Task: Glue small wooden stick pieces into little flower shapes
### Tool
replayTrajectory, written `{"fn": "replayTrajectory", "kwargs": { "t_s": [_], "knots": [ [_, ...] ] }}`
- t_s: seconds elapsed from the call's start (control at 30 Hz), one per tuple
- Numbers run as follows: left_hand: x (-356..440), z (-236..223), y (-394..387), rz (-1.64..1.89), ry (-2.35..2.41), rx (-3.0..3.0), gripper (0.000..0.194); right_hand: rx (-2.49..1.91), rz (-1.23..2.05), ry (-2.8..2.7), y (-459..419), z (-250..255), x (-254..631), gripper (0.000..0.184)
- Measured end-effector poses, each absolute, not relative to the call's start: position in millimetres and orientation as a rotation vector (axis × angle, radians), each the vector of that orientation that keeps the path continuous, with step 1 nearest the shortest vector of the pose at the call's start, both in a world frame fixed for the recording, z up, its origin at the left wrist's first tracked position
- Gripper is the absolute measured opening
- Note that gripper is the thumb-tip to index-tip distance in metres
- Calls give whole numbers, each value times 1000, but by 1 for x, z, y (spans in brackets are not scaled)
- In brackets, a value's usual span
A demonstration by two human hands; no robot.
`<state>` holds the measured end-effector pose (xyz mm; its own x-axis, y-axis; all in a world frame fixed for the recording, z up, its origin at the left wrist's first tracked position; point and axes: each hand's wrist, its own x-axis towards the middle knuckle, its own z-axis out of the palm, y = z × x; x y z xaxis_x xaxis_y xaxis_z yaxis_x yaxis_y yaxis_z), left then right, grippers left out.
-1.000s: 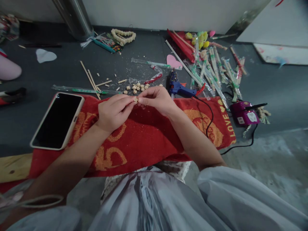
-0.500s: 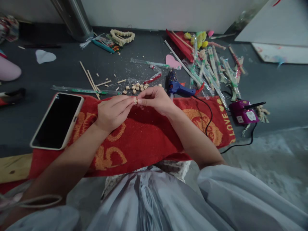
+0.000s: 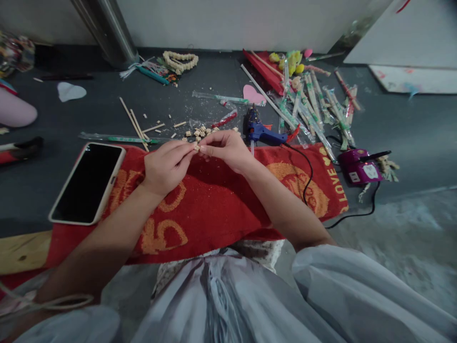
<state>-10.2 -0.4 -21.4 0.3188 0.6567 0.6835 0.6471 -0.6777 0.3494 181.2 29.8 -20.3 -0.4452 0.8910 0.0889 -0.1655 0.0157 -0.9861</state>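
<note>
Between the fingertips of both hands is a small pale wooden piece [image 3: 197,148], partly covered by the fingers. My left hand [image 3: 166,164] pinches it from the left, and my right hand [image 3: 227,148] pinches it from the right with thumb and forefinger. Both hands are closed, just above a red towel [image 3: 221,205] with orange patterns. A small pile of similar wooden pieces [image 3: 203,131] lies right behind the fingers. To the right of my right hand rests a blue glue gun [image 3: 266,133], its black cord running over the towel.
A phone [image 3: 87,183] lies on the towel's left end. Thin wooden sticks [image 3: 131,119] lie behind it. Many plastic-wrapped chopsticks [image 3: 316,102] are heaped at the back right, near a purple power socket [image 3: 359,166]. A heart-shaped wooden frame [image 3: 180,62] sits by the metal post [image 3: 109,33].
The whole view has shifted slightly. Both hands keep their pinch on the small wooden piece, with barely any movement of the fingers.
</note>
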Motion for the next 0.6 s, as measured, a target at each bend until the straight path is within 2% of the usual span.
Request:
{"fn": "replayTrajectory", "kwargs": {
  "t_s": [0.2, 0.43, 0.6],
  "knots": [
    [-5, -21, -1, 1375, 1350, 2408, 22, -793, 1337, -1511, 29, -20, 182, 39],
    [-4, -23, -4, 1432, 1342, 2158, 24, -752, 1271, -1576, 25, -18, 182, 37],
    [-4, -22, -4, 1374, 1329, 2235, 21, -739, 1191, -1600, 23, -15, 182, 31]
  ]
}}
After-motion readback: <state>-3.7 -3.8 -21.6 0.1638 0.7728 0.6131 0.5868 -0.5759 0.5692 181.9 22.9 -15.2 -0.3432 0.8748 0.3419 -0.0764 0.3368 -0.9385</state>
